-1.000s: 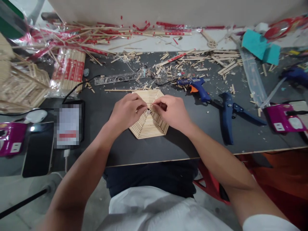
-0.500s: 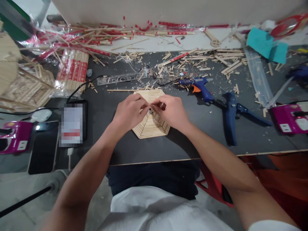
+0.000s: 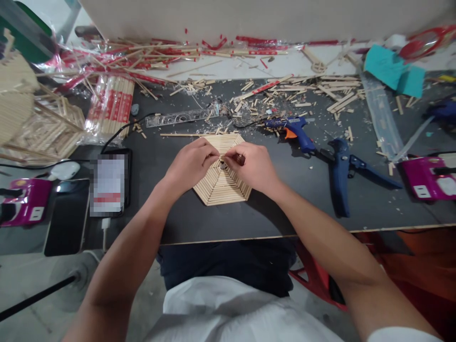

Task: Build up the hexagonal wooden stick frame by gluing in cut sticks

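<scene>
A many-sided panel of thin wooden sticks [image 3: 223, 190], laid in rings round a small dark centre hole, rests on the dark table in front of me. My left hand [image 3: 194, 164] reaches over its left side, fingertips pinched near the hole. From the right, my right hand [image 3: 252, 164] comes in over the panel with thumb and forefinger pinched at the same spot. The two sets of fingertips nearly meet. Whatever lies between them is too small and covered to make out. A single long stick [image 3: 178, 135] lies behind the panel.
A blue glue gun [image 3: 299, 133] and a blue cutter [image 3: 341, 175] lie to the right. Stick offcuts [image 3: 342, 88] litter the back. Phones [image 3: 69, 216], a purple socket block [image 3: 30, 199] and bundled sticks [image 3: 110, 104] are at left; another purple socket block [image 3: 427, 175] is at far right.
Both hands stay pinched over the panel's centre with only a slight shift of the fingers. The camera view has moved a little.
</scene>
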Available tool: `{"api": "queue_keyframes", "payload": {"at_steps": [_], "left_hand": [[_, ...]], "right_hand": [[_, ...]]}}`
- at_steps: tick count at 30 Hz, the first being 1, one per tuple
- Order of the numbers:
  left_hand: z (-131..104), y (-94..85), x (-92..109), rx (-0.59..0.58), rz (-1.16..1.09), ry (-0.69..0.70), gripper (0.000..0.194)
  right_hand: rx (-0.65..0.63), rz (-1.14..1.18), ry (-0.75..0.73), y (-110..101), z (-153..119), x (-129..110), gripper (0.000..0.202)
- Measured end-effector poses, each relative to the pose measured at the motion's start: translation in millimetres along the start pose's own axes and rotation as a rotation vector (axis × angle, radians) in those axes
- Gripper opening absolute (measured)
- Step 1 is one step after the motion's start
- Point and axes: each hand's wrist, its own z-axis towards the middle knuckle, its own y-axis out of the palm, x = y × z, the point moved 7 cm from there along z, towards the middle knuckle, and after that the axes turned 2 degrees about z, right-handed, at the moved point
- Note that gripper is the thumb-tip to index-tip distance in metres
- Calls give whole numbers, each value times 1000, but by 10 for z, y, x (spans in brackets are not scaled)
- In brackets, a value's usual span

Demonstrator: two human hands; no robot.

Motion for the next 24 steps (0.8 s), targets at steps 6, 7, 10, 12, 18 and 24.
{"api": "queue_keyframes", "payload": {"at_steps": [6,7,10,12,18,24], "left_hand": [[-5,14,21,-10,7,13,21],[-5,13,22,-8,8,14,22],[-9,14,13,-2,11,15,21],[-13,19,7,0,3,21,20],[-25,-40,47,162,-224,14,14],[-66,-101,98,390,-519,-77,11]], "right_hand": [[-22,19,-13,-13,-30,-7,14],[-26,10,-12,-3,-33,-11,13],[-27,-26,-1,37,-39,-18,8],[-19,-43,16,56,-40,-10,11],[52,263,93,-22,-20,59,30],[-53,727,278,41,-44,88,56]]}}
